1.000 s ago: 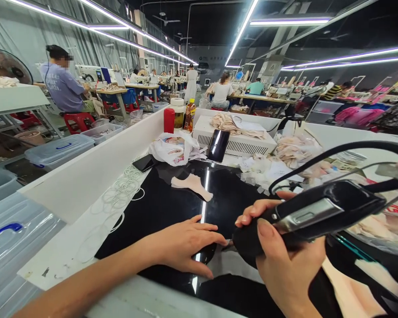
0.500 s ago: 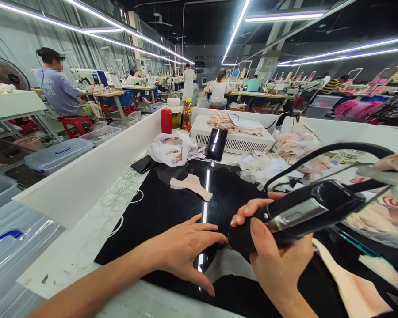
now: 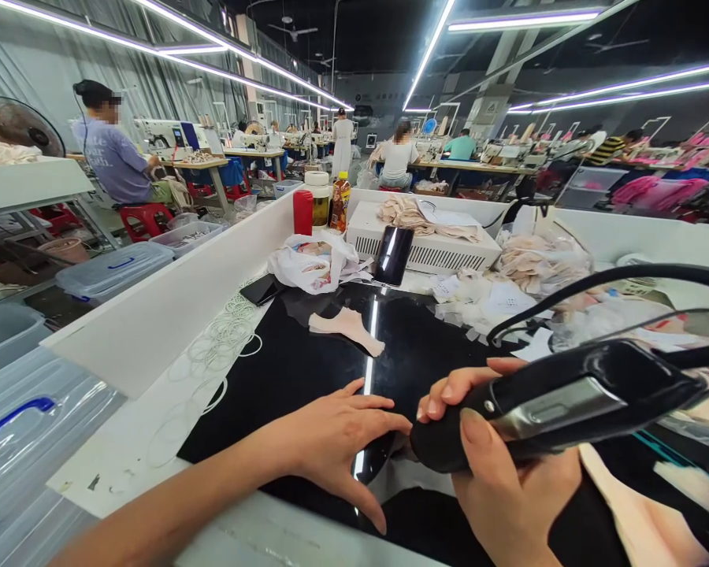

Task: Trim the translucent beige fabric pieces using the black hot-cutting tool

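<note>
My left hand (image 3: 336,441) lies flat on the glossy black work surface (image 3: 307,362), fingers spread, pressing down a piece of black fabric (image 3: 372,461) at its fingertips. My right hand (image 3: 502,480) is wrapped round a black corded hand tool (image 3: 555,402) with a silver panel. The tool's rounded nose sits right beside my left fingertips, over the fabric. Its black cable (image 3: 603,279) arcs away to the right. A beige fabric piece (image 3: 346,327) lies farther back on the black surface.
A white wall (image 3: 171,299) borders the bench on the left, with white elastic rings (image 3: 224,331) along it. Behind stand a white box (image 3: 425,244), two phones (image 3: 393,256) (image 3: 261,290), a plastic bag (image 3: 313,264), bottles (image 3: 319,203) and piles of beige pieces (image 3: 537,264). Clear bins (image 3: 29,417) sit left. Other people work beyond.
My hands and the tool have hardly moved; the view shifted slightly. A hand of another person seen at the far right edge half a second ago is gone from view.
</note>
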Available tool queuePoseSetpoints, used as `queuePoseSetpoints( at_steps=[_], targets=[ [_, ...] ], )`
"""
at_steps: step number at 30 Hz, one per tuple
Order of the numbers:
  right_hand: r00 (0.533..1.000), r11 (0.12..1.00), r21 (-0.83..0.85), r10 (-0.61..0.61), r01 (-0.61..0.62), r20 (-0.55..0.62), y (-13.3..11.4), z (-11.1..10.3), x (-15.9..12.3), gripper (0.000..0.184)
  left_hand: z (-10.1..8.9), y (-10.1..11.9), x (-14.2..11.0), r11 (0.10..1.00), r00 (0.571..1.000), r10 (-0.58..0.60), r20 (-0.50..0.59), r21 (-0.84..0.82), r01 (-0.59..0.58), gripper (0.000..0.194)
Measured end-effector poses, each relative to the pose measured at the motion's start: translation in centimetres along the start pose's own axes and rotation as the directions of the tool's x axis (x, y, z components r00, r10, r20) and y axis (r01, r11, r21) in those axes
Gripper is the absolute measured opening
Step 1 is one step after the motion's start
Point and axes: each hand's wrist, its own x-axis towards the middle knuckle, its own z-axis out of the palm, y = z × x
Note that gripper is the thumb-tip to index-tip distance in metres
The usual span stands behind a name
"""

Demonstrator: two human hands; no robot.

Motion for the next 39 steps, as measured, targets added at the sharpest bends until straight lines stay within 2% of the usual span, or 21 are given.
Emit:
queuePoseSetpoints(
  at_steps=[6, 13, 17, 23, 31, 33, 37, 39],
  targets=[
    [1.0, 1.0, 0.014, 0.002, -0.002, -0.003, -0.2, 0.2, -0.3, 0.031, -0.1, 0.1, 0.0, 1.0, 1.0, 0.008, -0.001, 0.021, -0.008, 0.106],
    [0.996, 0.998, 0.057, 0.0, -0.005, 0.085, -0.7, 0.6, -1.3, 0.033, -0.4, 0.5, 0.1, 0.999, 1.0, 0.004, 0.031, 0.043, -0.005, 0.103],
    [0.997, 0.998, 0.056, 0.024, -0.028, 0.072, -0.7, 0.7, -1.3, 0.032, -0.5, 0.5, 0.2, 1.0, 0.999, 0.0, 0.043, 0.03, -0.001, 0.109],
    [0.995, 0.994, 0.103, 0.01, -0.021, 0.103, -1.1, 1.1, -1.6, 0.034, -0.7, 0.7, 0.3, 1.0, 0.998, -0.014, 0.058, 0.004, 0.014, 0.1],
    [0.993, 0.996, 0.077, 0.04, -0.048, 0.111, -1.2, 1.3, -1.8, 0.029, -0.5, 0.3, 0.3, 0.999, 0.999, 0.031, 0.034, 0.016, -0.032, 0.103],
    [0.994, 0.997, 0.076, 0.026, -0.034, 0.104, -1.2, 0.9, -1.3, 0.032, -0.6, 0.2, 0.0, 0.998, 0.999, 0.054, 0.006, 0.043, -0.055, 0.091],
    [0.999, 0.999, 0.037, 0.0, 0.002, -0.037, -1.8, -0.2, 0.2, 0.033, -1.0, 0.1, -0.8, 0.983, 0.996, 0.088, -0.019, 0.161, -0.084, 0.026],
    [0.994, 1.0, 0.015, 0.003, -0.001, -0.113, -2.1, -0.7, 1.0, 0.034, -1.4, 0.0, -1.1, 0.976, 0.995, 0.097, -0.025, 0.2, -0.09, 0.011]
  ],
)
